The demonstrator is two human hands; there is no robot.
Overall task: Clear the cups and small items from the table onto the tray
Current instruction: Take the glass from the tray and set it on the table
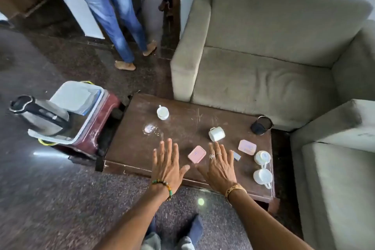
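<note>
A dark wooden coffee table (182,128) carries several white cups: one upright at the far left (162,112), one on its side in the middle (216,133), two at the right edge (262,157) (262,176). Two pink boxes lie on it, one near my hands (196,154) and one further right (247,147). A small blue item (237,156) and a dark mesh holder (261,125) are there too. My left hand (166,165) and my right hand (220,165) hover flat over the table's near edge, fingers spread, holding nothing. The white tray (67,140) sits on a maroon stool at the left.
A steel kettle (40,115) and a white lidded box (79,97) occupy the tray. Beige sofas (263,57) stand behind and to the right of the table. A person in jeans (113,16) stands in the doorway at the back. A clear glass coaster (149,128) lies on the table.
</note>
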